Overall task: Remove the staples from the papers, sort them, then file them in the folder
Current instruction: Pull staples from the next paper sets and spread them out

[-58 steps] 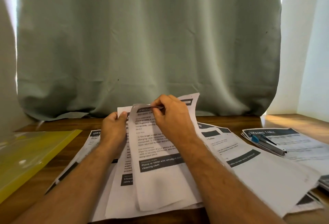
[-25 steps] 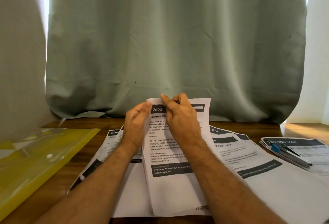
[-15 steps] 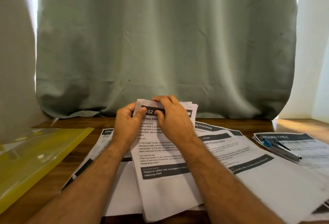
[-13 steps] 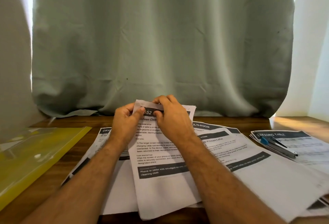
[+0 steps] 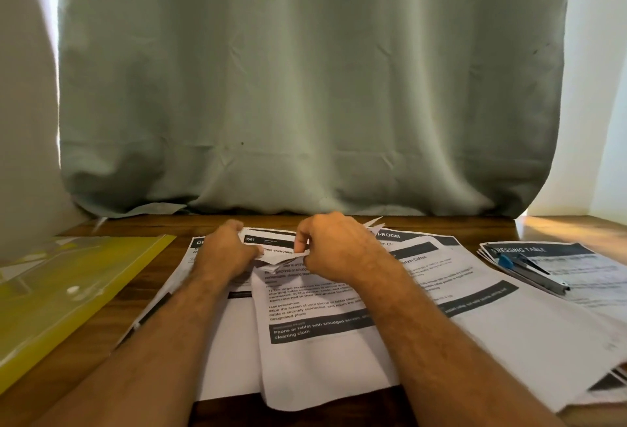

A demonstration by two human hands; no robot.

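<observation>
**Top sheet coming away at the stapled corner**

You are working both hands at the head of the stapled papers [image 5: 305, 321], now down low over the table [image 5: 112, 318] rather than lifted toward you as they were a second ago. Your left hand [image 5: 225, 251] is curling its fingers round the top left corner, and your right hand [image 5: 336, 250] is pinching the crumpled top edge just beside it. Half a second back the top sheet's header was showing between your hands; now that edge is buckling and a different page numbered 3561 is showing underneath, so in my judgement the front sheet is tearing free of the staple. The staple itself is too small to make out.

Other printed sheets [image 5: 475, 294] are lying spread toward 3 o'clock, and a further stack [image 5: 597, 267] at 2 o'clock is carrying a blue-tipped tool [image 5: 529, 272]. The yellow folder [image 5: 68, 291] is lying at 9 o'clock, well apart from your hands, with nothing yet filed that I can see, so sorting and filing are both remaining
</observation>
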